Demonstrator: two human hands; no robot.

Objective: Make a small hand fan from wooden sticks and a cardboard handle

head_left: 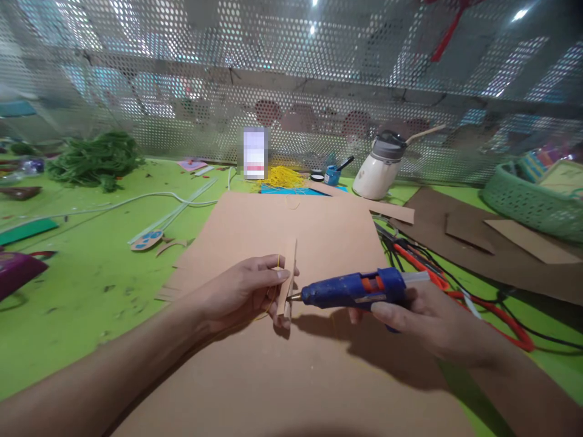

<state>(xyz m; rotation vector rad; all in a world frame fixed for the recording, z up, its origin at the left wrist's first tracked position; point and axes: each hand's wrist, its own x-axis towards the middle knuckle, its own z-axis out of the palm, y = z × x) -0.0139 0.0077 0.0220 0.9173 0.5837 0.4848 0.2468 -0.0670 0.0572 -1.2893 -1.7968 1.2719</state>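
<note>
A narrow, straight tan cardboard strip [291, 258] is pinched between the thumb and fingers of the left hand [241, 285], above the broad tan sheet [282, 382] and well in from its far edge. By the right hand [423, 321], fingers wrapped around its handle, a dark-blue plastic glue gun [334, 291] is gripped, its brass-coloured nozzle held at the strip's near end; whether they touch cannot be told.
</note>
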